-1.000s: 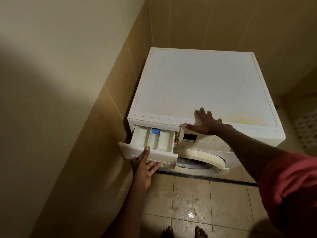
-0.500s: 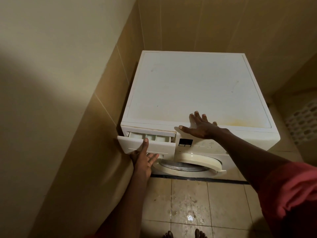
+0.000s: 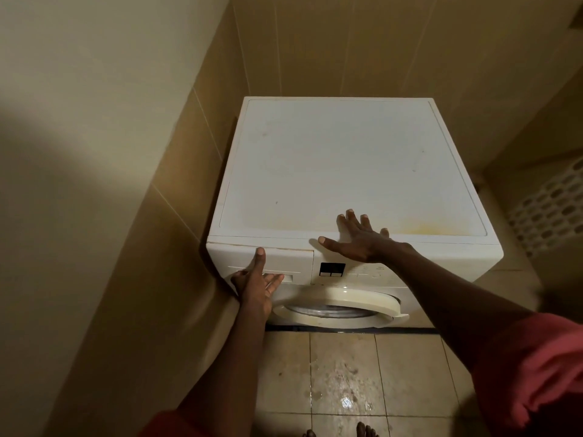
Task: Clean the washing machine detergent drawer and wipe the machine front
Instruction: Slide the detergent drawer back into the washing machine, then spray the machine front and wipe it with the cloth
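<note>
The detergent drawer (image 3: 284,260) now sits flush in the front of the washing machine (image 3: 347,168), at about 7 o'clock from the middle of its top. A second ago it stood pulled out with its compartments showing, and half a second ago it was nearly home. The left hand (image 3: 255,285) lies flat on the drawer's face. Its grip is spread, with the thumb pointing to 12 o'clock and the fingers straight across the handle recess, pinching nothing. The right hand (image 3: 359,238) braces on the top's front edge at 3 o'clock of the drawer, its grip likewise spread and empty. The round door (image 3: 340,301) below hangs ajar. With the drawer shut, the drawer part of the job looks finished or set aside. Wiping the front probably comes next, though no cloth is in sight.
</note>
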